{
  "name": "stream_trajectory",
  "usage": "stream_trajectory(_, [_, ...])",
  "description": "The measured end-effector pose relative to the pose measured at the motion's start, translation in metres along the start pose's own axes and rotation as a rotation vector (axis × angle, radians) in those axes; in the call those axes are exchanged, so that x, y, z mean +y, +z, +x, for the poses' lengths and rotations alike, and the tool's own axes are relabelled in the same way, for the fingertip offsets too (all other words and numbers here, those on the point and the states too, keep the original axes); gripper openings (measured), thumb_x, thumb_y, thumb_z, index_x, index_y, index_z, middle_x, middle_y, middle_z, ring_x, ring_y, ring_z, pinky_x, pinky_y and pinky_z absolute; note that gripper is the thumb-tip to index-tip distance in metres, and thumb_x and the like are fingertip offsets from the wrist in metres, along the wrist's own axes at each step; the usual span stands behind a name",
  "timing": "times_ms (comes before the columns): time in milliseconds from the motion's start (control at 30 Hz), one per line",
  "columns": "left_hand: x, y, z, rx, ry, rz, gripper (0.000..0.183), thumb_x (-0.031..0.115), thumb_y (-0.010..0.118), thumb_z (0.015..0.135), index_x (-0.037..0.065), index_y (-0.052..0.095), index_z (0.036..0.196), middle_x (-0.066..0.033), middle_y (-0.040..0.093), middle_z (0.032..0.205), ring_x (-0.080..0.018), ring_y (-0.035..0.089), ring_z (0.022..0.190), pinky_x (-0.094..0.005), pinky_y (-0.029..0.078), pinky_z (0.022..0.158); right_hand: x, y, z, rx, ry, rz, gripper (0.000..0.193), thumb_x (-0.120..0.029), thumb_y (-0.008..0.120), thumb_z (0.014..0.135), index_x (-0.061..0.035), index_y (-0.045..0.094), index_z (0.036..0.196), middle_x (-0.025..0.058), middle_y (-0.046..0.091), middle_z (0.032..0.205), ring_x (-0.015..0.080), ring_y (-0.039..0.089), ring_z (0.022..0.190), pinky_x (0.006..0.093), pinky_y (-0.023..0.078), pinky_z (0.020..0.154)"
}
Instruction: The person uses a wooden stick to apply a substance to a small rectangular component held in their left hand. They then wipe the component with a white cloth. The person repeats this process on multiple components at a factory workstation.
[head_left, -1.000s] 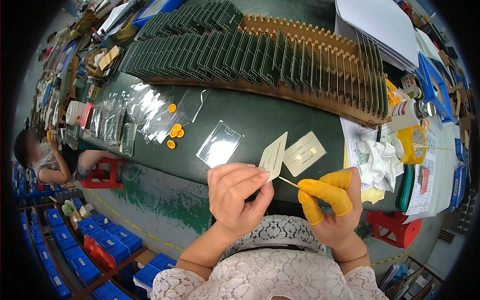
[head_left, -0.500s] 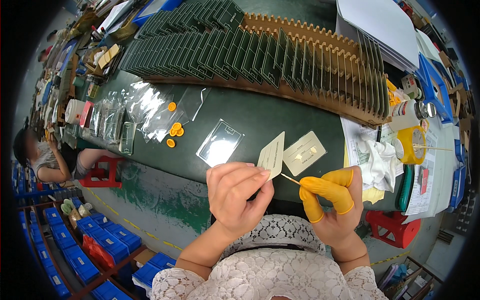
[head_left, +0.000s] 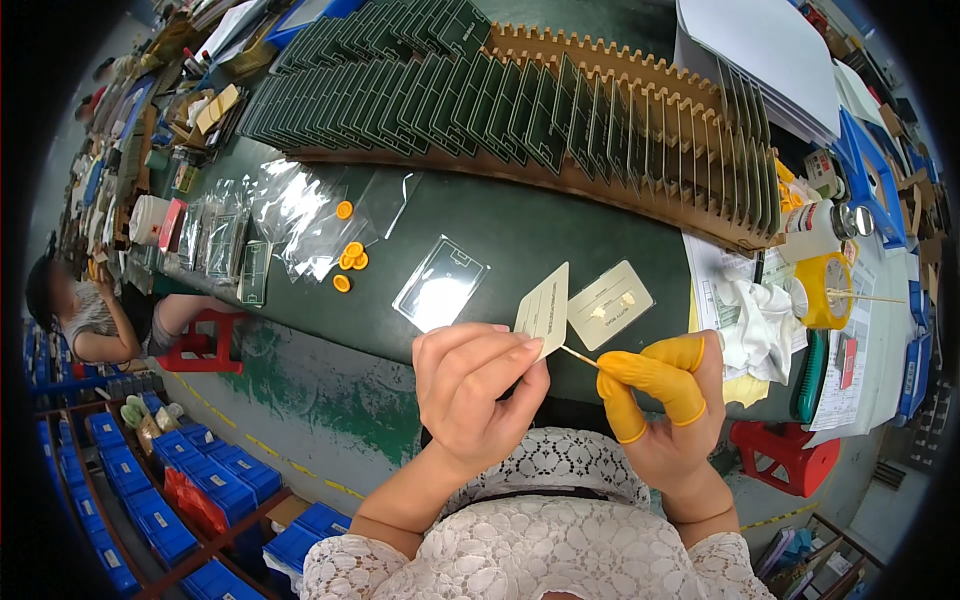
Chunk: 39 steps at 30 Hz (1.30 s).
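My left hand [head_left: 475,395] pinches a small cream card [head_left: 543,308] by its lower edge and holds it tilted up above the table edge. In my right hand [head_left: 665,400], which wears yellow finger cots, is a thin wooden stick [head_left: 580,356], its tip at the card's right edge. Flat on the green table just beyond lies a second cream card [head_left: 610,305] with pale flecks on it. To the left of that one is a green card [head_left: 441,284] with white lines, glossy with reflected light.
Cardboard slotted racks [head_left: 640,195] full of upright green cards run across the back. Several orange finger cots [head_left: 353,257] and clear plastic bags [head_left: 315,215] lie left. At right are a white cloth [head_left: 755,325], yellow tape [head_left: 825,290] and a bottle [head_left: 815,228]. A person [head_left: 95,315] sits far left.
Almost nothing differs. My right hand and the stick have shifted very slightly left; the card in my left hand stays in place.
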<state>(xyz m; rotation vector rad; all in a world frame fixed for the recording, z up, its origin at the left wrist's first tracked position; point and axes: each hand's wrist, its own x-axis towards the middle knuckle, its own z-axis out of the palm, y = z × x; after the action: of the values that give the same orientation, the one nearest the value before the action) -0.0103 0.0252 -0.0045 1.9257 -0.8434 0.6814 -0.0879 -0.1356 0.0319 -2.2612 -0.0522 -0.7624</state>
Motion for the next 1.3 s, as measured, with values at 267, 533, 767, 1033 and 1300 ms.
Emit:
stream_trajectory(267, [-0.0011,-0.0001,-0.0008,-0.002,0.006,0.006,0.04,-0.013,0.075,0.066,0.007,0.062,0.098,-0.0058,0.066,0.09,-0.0256,0.063,0.082,-0.0328,0.049,0.075,0.0003,0.0,-0.0005,0.004,0.007,0.002,0.038,0.002,0.082,0.067,-0.0083,0.071,0.102,0.005,0.059,0.085,0.0222,0.05,0.071,0.0323,0.038,0.06])
stream_trajectory(533, [-0.0008,-0.0007,0.0001,-0.007,0.001,-0.003,0.039,-0.013,0.074,0.066,0.006,0.062,0.098,-0.0061,0.067,0.09,-0.0258,0.063,0.082,-0.0329,0.049,0.075,-0.0008,0.0007,-0.0016,-0.001,0.008,0.003,0.038,0.002,0.083,0.067,-0.0091,0.071,0.102,0.0045,0.059,0.084,0.0217,0.05,0.071,0.0319,0.039,0.06])
stream_trajectory(767, [-0.0013,-0.0005,-0.001,0.0,-0.008,-0.016,0.039,-0.013,0.074,0.066,0.006,0.062,0.098,-0.0063,0.067,0.09,-0.026,0.063,0.082,-0.033,0.049,0.075,-0.0009,0.0006,-0.001,0.014,0.012,0.015,0.038,0.003,0.082,0.068,-0.0092,0.071,0.102,0.0041,0.059,0.085,0.0215,0.051,0.071,0.0316,0.039,0.06])
stream_trajectory(1033, [-0.0012,-0.0011,-0.0016,-0.002,-0.013,-0.016,0.039,-0.013,0.074,0.067,0.006,0.062,0.098,-0.0062,0.067,0.089,-0.0256,0.063,0.082,-0.0329,0.05,0.075,0.0011,0.0021,-0.0002,-0.002,0.004,0.01,0.038,0.002,0.082,0.068,-0.0083,0.071,0.103,0.0051,0.059,0.085,0.0219,0.05,0.072,0.0317,0.039,0.06])
stream_trajectory(1300, [-0.0015,-0.0001,-0.001,0.002,-0.01,-0.032,0.039,-0.014,0.075,0.067,0.006,0.062,0.098,-0.0066,0.067,0.089,-0.0257,0.063,0.081,-0.0329,0.05,0.075,0.0,0.0028,-0.0014,0.011,0.014,0.035,0.037,0.002,0.083,0.069,-0.0083,0.071,0.103,0.0053,0.059,0.085,0.022,0.05,0.072,0.0316,0.039,0.059])
